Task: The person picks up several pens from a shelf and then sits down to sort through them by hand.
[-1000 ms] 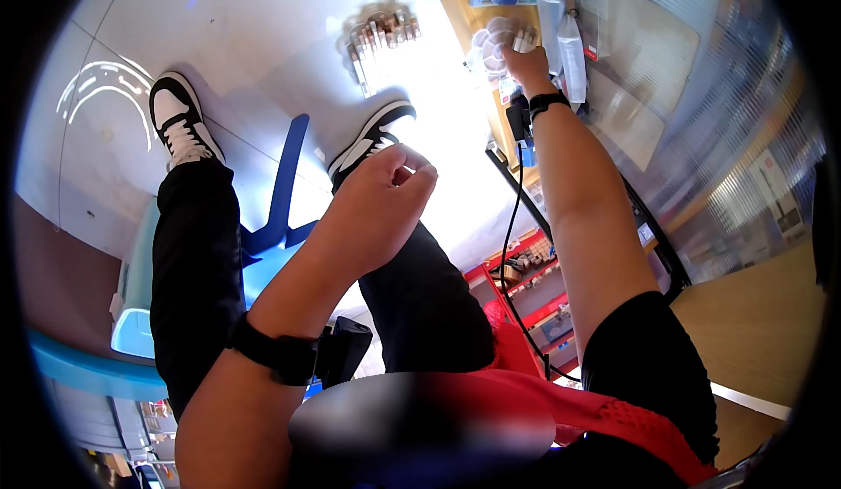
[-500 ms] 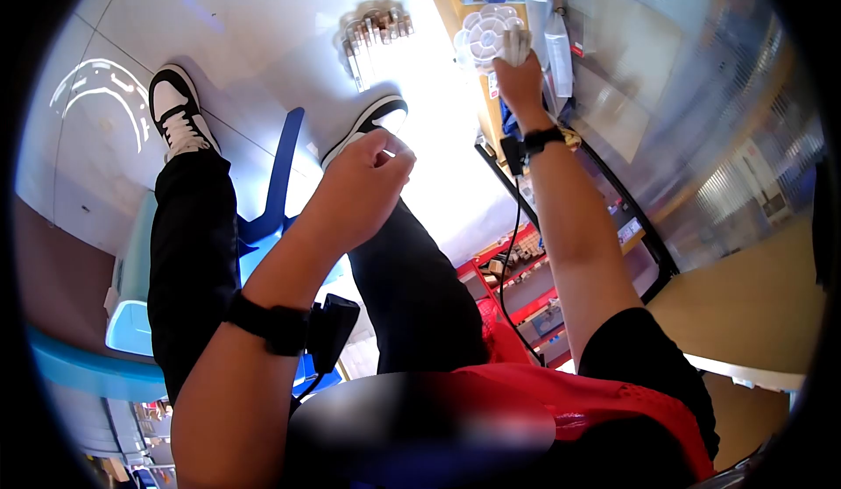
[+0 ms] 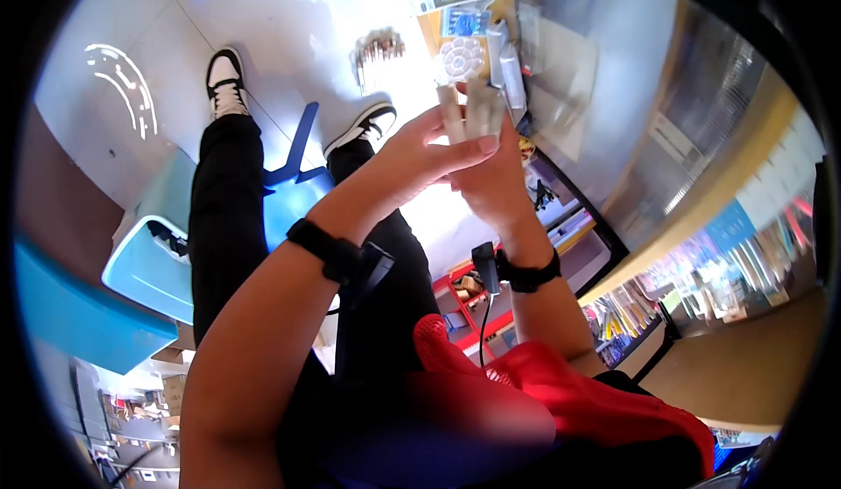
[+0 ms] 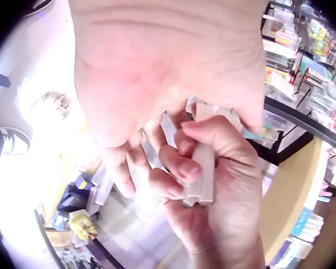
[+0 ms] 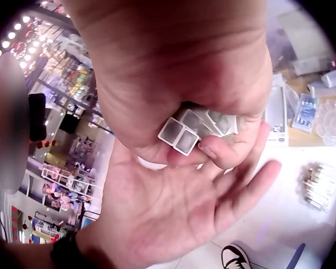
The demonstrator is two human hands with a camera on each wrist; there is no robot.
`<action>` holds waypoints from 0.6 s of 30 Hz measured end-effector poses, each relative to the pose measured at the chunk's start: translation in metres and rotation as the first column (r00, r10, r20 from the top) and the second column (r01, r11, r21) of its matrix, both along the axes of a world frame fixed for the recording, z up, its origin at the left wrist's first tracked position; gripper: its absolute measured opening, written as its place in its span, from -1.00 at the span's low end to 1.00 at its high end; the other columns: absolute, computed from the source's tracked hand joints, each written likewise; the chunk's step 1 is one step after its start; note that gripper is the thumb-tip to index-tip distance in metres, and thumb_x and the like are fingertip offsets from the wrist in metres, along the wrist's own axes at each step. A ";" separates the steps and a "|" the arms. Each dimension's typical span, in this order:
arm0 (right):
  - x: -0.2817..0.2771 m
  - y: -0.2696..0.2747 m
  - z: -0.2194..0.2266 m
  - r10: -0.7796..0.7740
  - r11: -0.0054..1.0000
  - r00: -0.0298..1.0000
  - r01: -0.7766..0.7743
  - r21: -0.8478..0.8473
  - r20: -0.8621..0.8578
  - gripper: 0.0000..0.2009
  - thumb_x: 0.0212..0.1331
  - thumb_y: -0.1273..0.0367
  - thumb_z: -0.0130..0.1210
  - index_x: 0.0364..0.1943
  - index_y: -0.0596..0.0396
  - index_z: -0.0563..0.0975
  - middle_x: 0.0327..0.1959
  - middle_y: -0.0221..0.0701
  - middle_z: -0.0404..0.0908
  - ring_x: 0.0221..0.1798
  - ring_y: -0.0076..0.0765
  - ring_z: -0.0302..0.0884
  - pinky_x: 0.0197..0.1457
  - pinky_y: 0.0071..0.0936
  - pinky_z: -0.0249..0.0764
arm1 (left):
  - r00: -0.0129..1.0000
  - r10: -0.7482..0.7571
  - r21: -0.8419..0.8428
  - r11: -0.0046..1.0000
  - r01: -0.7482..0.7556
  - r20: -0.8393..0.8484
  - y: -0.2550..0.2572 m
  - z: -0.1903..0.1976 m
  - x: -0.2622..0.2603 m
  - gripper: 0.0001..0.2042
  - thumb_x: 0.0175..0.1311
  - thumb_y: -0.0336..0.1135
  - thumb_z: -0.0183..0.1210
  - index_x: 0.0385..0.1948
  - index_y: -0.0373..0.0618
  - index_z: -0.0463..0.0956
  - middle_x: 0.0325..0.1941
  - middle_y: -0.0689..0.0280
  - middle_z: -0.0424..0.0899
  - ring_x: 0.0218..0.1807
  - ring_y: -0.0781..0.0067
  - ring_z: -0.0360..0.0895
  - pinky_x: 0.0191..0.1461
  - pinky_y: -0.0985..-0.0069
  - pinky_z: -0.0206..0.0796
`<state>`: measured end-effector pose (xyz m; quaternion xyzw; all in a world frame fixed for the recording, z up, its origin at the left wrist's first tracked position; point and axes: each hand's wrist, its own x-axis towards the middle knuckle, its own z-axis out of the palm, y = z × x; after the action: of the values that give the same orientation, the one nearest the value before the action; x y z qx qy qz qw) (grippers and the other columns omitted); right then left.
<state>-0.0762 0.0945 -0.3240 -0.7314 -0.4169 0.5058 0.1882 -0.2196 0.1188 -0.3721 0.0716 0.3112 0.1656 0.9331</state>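
Note:
Several slim, whitish square-ended sticks [image 3: 473, 116] are bunched in my right hand [image 3: 491, 178]. The right wrist view shows the square ends of the sticks [image 5: 179, 134] poking out of the curled fingers; the left wrist view shows fingers and thumb wrapped round them. My left hand [image 3: 407, 160] is right beside the bunch, its thumb reaching across the front of it in the head view. In the right wrist view the left hand [image 5: 173, 218] lies below with palm up and fingers extended.
A white flower-shaped palette [image 3: 462, 59] and a blue pack [image 3: 466, 22] lie on a wooden shelf ahead. A cluster of brown-and-white sticks [image 3: 378, 46] stands left of it. Below are a blue stool [image 3: 293, 204] and a light-blue bin [image 3: 144, 265]. Stocked shelving [image 3: 753, 252] is at right.
My right hand has come back from beside the palette towards my body with the sticks. My left hand has moved forward and right to meet it, its fingers uncurling. The head view has shifted.

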 end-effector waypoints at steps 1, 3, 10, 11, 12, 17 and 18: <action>-0.005 0.001 0.014 0.033 0.999 0.995 -0.031 0.021 -0.091 -0.26 0.04 0.50 0.38 0.37 0.16 0.32 0.17 -0.27 0.53 0.25 -0.23 0.52 0.29 -0.29 0.50 | 0.999 0.026 0.037 0.999 -0.025 -0.021 0.002 0.010 0.004 -0.50 0.33 0.02 0.41 0.16 -0.07 0.54 0.09 0.37 0.65 0.02 0.62 0.56 0.15 0.55 0.41; -0.021 0.009 0.053 0.198 0.970 0.977 -0.207 0.125 0.079 -0.14 0.06 0.52 0.34 0.50 0.16 0.17 0.18 -0.19 0.51 0.37 -0.10 0.44 0.47 -0.22 0.31 | 0.998 0.034 0.165 0.986 -0.025 -0.048 0.018 0.049 0.004 -0.61 0.29 0.01 0.46 -0.08 -0.07 0.62 -0.19 0.45 0.64 -0.10 0.66 0.56 0.03 0.57 0.41; -0.041 0.029 0.203 0.090 0.982 0.973 -0.050 0.184 -0.213 0.27 0.07 0.62 0.31 0.62 -0.04 -0.53 0.23 -0.17 0.44 0.22 -0.20 0.54 0.23 -0.31 0.52 | 0.973 0.087 0.424 0.906 0.013 -0.216 0.045 0.206 -0.015 -0.64 0.32 -0.06 0.45 -0.20 -0.18 0.61 -0.30 0.40 0.67 -0.24 0.61 0.59 -0.16 0.55 0.47; -0.040 0.030 0.224 0.142 0.968 0.969 -0.093 0.232 -0.202 0.27 0.07 0.61 0.31 0.62 -0.05 -0.53 0.24 -0.17 0.42 0.23 -0.19 0.52 0.25 -0.30 0.50 | 0.977 0.082 0.428 0.904 0.010 -0.196 0.049 0.226 -0.017 -0.65 0.34 -0.07 0.44 -0.19 -0.19 0.62 -0.28 0.39 0.68 -0.22 0.60 0.60 -0.14 0.54 0.48; -0.038 0.030 0.247 0.189 0.951 0.965 -0.134 0.277 -0.183 0.27 0.07 0.61 0.31 0.62 -0.05 -0.53 0.25 -0.17 0.40 0.24 -0.18 0.51 0.28 -0.29 0.48 | 0.983 0.071 0.430 0.903 0.010 -0.172 0.054 0.249 -0.019 -0.66 0.36 -0.09 0.42 -0.17 -0.20 0.63 -0.27 0.38 0.69 -0.21 0.59 0.62 -0.13 0.54 0.49; -0.027 0.037 0.351 0.301 0.900 0.883 -0.139 0.413 -0.359 0.29 0.12 0.56 0.31 0.59 -0.13 -0.64 0.53 -0.05 0.19 0.67 0.00 0.02 0.68 -0.10 -0.09 | 0.968 0.253 0.478 0.851 -0.218 -0.008 0.081 0.342 -0.027 -0.77 0.47 -0.25 0.30 -0.11 -0.28 0.68 -0.18 0.28 0.76 -0.10 0.55 0.66 0.02 0.49 0.52; -0.026 0.034 0.368 0.279 0.900 0.859 -0.077 0.429 -0.430 0.23 0.17 0.53 0.30 0.62 -0.14 -0.55 0.51 -0.07 0.21 0.63 -0.02 0.11 0.65 -0.06 0.01 | 0.952 0.308 0.428 0.860 -0.279 0.003 0.090 0.374 -0.032 -0.79 0.49 -0.26 0.28 -0.19 -0.26 0.65 -0.15 0.22 0.77 0.07 0.40 0.69 0.15 0.40 0.51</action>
<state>-0.1020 0.1287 0.0441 -0.4863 -0.5179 0.5915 0.3814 -0.2516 0.2089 0.0024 0.2295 0.3052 0.3668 0.8483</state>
